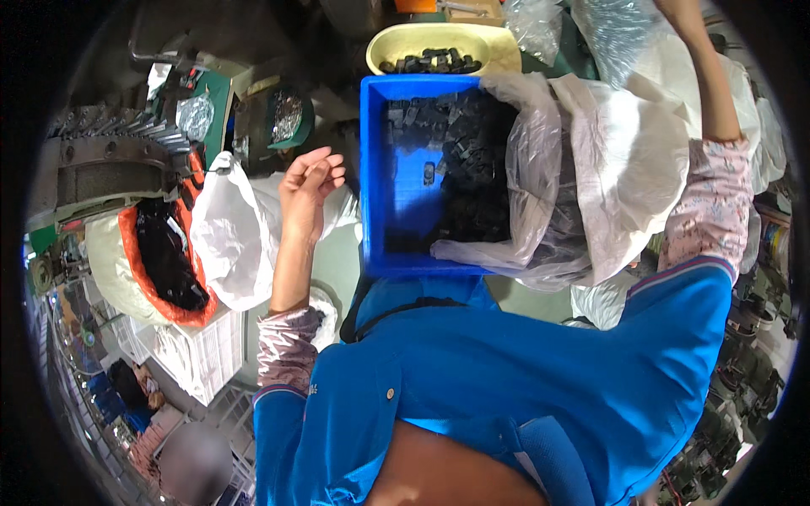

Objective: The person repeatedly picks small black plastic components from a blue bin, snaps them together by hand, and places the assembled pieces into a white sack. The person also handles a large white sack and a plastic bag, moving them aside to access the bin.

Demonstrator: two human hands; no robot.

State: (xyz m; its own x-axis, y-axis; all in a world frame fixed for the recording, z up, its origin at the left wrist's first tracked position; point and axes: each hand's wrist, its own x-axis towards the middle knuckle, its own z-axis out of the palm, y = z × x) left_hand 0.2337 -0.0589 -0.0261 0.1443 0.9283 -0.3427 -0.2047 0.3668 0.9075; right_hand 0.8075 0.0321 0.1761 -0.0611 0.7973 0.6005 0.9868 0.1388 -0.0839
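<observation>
My left hand [310, 187] hovers just left of a blue plastic crate [368, 169]. Its fingers are loosely bent and a little apart, with nothing visible between them. Inside the crate lie many small black plastic parts [472, 160], piled toward the right, with one loose part on the bare blue bottom. A clear plastic bag [536, 160] and a white sack [629, 160] hang over the crate's right side. My right arm reaches up to the far right, where my right hand [677, 10] is mostly cut off by the picture's upper edge, near a clear plastic bag of parts [620, 38]; its fingers are hidden.
Behind the crate stands a yellow oval tub [375, 52] with more black parts. To the left are a white sack [228, 244], an orange-edged bag [198, 314] of black pieces and a white slatted crate [202, 354]. Machinery [118, 173] stands at the far left; another person [160, 438] is lower left.
</observation>
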